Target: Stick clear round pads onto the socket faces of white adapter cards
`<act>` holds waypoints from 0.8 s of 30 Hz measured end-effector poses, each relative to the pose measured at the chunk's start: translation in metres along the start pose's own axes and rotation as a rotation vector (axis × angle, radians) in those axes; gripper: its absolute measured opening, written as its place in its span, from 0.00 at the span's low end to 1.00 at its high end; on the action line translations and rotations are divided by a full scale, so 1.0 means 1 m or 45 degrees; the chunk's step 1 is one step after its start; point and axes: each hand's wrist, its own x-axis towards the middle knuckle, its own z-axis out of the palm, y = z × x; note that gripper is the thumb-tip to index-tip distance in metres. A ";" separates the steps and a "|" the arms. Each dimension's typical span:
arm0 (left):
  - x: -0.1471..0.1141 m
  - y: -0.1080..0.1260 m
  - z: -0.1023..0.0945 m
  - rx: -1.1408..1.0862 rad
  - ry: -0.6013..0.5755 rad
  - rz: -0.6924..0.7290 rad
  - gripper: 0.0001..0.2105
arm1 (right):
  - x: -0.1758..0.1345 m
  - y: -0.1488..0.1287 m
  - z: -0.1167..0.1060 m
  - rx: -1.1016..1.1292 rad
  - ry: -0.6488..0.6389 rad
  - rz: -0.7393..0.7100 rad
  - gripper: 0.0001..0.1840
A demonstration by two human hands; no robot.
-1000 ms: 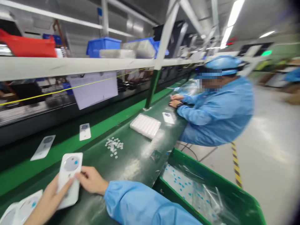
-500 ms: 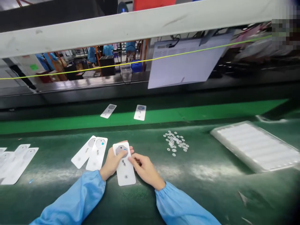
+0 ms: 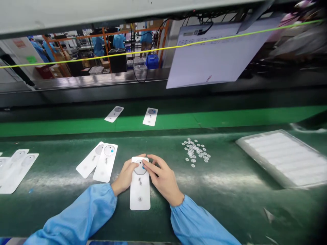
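Note:
A white card (image 3: 140,190) with a grey round disc (image 3: 140,168) near its top and dark characters below stands between my hands. My left hand (image 3: 125,177) grips its left edge, thumb over the front by the disc. At the upper right edge is my right hand (image 3: 163,177), its fingers bent in over the blue dot (image 3: 143,167) on the disc and partly covering it. Just left of my left hand lie two overlapping cards, one with a blue dot (image 3: 105,166) and one beneath it (image 3: 89,165).
Small clear round pieces (image 3: 195,151) lie scattered right of my hands. Farther right sits a wrapped white tray (image 3: 278,158). Several more cards (image 3: 19,170) lie at far left, and two cards (image 3: 150,116) rest on the bright green strip behind. A white sheet (image 3: 209,58) hangs above.
My right hand has moved up from the card's side onto the disc by the blue dot. The card is turned straighter, and the view has shifted slightly.

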 end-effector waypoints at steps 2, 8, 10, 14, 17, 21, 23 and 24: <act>0.000 0.000 0.000 0.009 0.002 -0.013 0.23 | 0.000 0.000 -0.003 -0.006 -0.018 -0.049 0.13; -0.001 0.000 -0.001 0.181 -0.014 0.005 0.22 | 0.002 -0.002 -0.006 0.084 -0.041 -0.022 0.10; -0.001 0.000 -0.001 0.218 -0.024 0.017 0.22 | 0.002 -0.002 -0.007 0.132 -0.026 0.002 0.10; -0.001 0.002 0.000 0.229 -0.056 0.012 0.24 | 0.003 0.000 -0.010 0.176 -0.022 -0.029 0.14; 0.000 0.003 0.003 0.251 -0.071 0.009 0.27 | 0.002 0.001 -0.013 0.198 -0.058 -0.061 0.16; 0.000 0.003 0.006 0.351 -0.017 0.072 0.13 | 0.001 0.001 -0.012 0.180 -0.052 -0.057 0.16; -0.001 0.002 0.007 0.425 -0.034 0.083 0.09 | 0.001 0.001 -0.011 0.130 -0.025 -0.098 0.16; -0.002 0.001 0.008 0.447 -0.051 0.090 0.09 | 0.001 0.001 -0.011 0.097 -0.009 -0.128 0.16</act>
